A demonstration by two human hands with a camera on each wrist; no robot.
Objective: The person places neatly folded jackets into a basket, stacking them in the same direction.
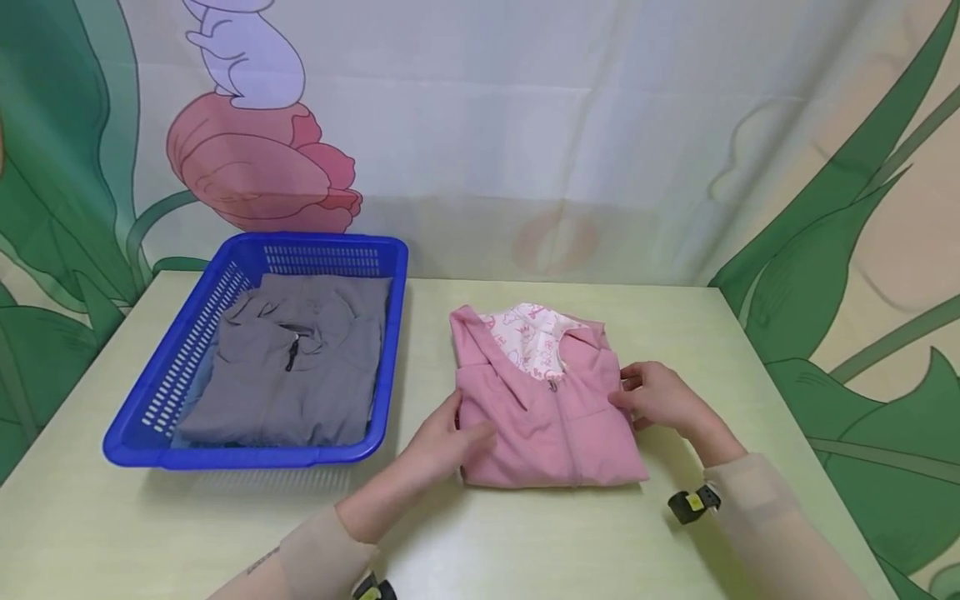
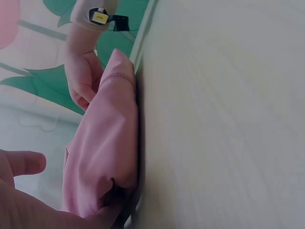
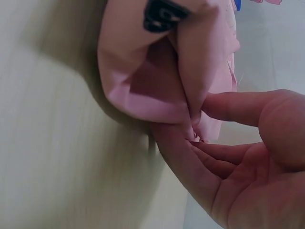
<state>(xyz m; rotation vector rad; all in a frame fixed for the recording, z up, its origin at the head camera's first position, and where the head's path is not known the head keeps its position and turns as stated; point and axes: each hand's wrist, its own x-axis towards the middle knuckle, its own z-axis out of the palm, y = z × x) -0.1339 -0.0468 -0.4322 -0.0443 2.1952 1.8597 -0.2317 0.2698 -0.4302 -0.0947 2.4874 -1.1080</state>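
A folded pink hooded jacket (image 1: 547, 417) with a white patterned hood lining lies in the middle of the pale table (image 1: 562, 533). My left hand (image 1: 442, 442) holds its left edge, with the thumb on top and the fingers tucked under the fabric (image 2: 105, 152). At the right edge my right hand (image 1: 660, 400) pinches the cloth (image 3: 152, 86), thumb (image 3: 238, 105) above and fingers below. The left wrist view looks across the jacket to the right hand (image 2: 83, 71) at the far side.
A blue plastic basket (image 1: 247, 457) stands on the left of the table with a folded grey garment (image 1: 300, 367) inside. A printed curtain with leaves and a flower hangs behind the table. The table's right edge runs close past my right forearm.
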